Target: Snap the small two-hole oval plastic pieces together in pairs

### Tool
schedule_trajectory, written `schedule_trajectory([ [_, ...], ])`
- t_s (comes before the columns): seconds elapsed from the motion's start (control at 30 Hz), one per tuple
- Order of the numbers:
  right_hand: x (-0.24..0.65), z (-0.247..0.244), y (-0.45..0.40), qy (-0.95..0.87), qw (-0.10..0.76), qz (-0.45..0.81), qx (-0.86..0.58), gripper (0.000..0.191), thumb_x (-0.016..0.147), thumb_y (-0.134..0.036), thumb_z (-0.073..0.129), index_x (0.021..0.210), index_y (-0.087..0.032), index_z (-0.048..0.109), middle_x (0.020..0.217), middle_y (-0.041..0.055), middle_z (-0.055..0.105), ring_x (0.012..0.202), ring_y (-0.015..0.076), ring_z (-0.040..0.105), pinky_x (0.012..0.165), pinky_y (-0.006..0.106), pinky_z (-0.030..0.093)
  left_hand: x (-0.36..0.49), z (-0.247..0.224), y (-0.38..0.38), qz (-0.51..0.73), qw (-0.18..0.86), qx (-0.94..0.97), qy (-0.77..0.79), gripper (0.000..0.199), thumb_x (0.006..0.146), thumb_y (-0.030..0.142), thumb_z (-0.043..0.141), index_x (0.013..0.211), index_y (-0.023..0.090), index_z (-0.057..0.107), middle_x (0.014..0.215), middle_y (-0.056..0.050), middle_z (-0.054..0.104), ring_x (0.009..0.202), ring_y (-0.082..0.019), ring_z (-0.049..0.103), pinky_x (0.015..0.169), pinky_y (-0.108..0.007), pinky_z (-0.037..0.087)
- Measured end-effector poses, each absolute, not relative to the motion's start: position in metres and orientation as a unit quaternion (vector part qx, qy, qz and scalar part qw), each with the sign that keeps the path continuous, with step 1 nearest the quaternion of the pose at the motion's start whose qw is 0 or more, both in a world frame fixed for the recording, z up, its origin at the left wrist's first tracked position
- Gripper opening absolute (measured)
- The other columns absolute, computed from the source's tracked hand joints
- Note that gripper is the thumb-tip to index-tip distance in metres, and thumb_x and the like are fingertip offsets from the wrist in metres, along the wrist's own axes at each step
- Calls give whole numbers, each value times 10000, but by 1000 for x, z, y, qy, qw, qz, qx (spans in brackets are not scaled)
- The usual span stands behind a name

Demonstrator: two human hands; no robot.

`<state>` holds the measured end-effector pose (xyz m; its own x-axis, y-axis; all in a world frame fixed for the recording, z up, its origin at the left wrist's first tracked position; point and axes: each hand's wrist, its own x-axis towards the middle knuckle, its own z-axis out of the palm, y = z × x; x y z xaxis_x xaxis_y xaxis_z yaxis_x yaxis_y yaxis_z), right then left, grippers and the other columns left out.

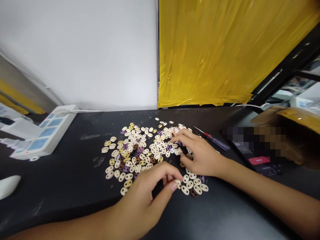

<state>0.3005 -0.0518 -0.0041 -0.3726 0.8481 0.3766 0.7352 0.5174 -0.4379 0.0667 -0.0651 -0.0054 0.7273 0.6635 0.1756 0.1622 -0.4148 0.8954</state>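
Observation:
Small oval pieces with two holes, like cord stoppers [142, 156], lie loosely heaped on the dark table, mostly cream with some yellow, purple and brown. My left hand [152, 193] pinches one cream oval two-hole piece [177, 184] between thumb and forefinger at the near side of the heap. Over the right part of the heap reaches my right hand [196, 151], thumb and fingers apart, fingertips down among the pieces. Its palm covers some of them. A smaller group of cream pieces [190, 185], with a brown one, lies between the hands, closer to me.
A thin screwdriver [212, 138] with a red and dark handle lies beyond my right hand. On the left stand a white power strip [50, 133] with plugs and a white rounded object [10, 186]. A phone-like screen [260, 161], partly blurred, is at right. Yellow sheeting [205, 53] hangs behind.

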Motion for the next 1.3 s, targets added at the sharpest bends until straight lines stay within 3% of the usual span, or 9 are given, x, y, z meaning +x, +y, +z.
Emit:
schedule_trajectory([
  [0.2, 302, -9, -46, -823, 310, 112, -463, 327, 780, -46, 545, 1072, -173, 618, 957, 51, 655, 909, 211, 608, 863, 394, 506, 66, -7, -50, 234, 451, 833, 221, 247, 1042, 124, 417, 1137, 272, 590, 1049, 12, 630, 979, -121, 609, 882, -242, 463],
  [0.33, 304, -8, -45, -812, 339, 109, -462, 323, 796, -70, 546, 1093, -174, 617, 989, 57, 686, 922, 204, 637, 869, 374, 514, 64, -7, -42, 237, 442, 834, 230, 263, 1052, 135, 378, 1126, 264, 596, 1088, -8, 607, 1051, -142, 588, 947, -283, 449],
  [0.5, 309, -5, -43, -791, 341, 76, -503, 282, 787, -48, 523, 989, -188, 663, 960, 50, 705, 912, 209, 649, 856, 371, 511, 66, -10, -35, 247, 472, 806, 257, 197, 1008, 147, 466, 1075, 257, 614, 1049, -8, 614, 936, -141, 613, 858, -290, 489],
  [0.7, 306, -5, -43, -802, 307, 53, -510, 166, 894, -128, 560, 944, -188, 706, 946, 67, 701, 913, 212, 644, 854, 370, 519, 69, -13, -34, 264, 558, 741, 266, 148, 979, 182, 566, 1095, 256, 620, 1014, -4, 644, 955, -141, 649, 888, -279, 539],
  [0.97, 298, 1, -53, -808, 250, 9, -533, 193, 833, -115, 559, 936, -159, 717, 911, 84, 687, 898, 252, 621, 821, 393, 493, 68, -8, -33, 239, 581, 731, 267, 57, 998, 227, 577, 1023, 237, 628, 926, 14, 635, 894, -126, 623, 842, -262, 508],
  [1.3, 294, 1, -55, -804, 264, 7, -533, 136, 847, -116, 538, 810, -174, 655, 798, 51, 663, 807, 219, 577, 753, 358, 449, 68, -7, -33, 236, 656, 665, 268, 80, 1013, 296, 595, 1028, 219, 582, 915, -9, 677, 860, -135, 647, 795, -263, 521],
])
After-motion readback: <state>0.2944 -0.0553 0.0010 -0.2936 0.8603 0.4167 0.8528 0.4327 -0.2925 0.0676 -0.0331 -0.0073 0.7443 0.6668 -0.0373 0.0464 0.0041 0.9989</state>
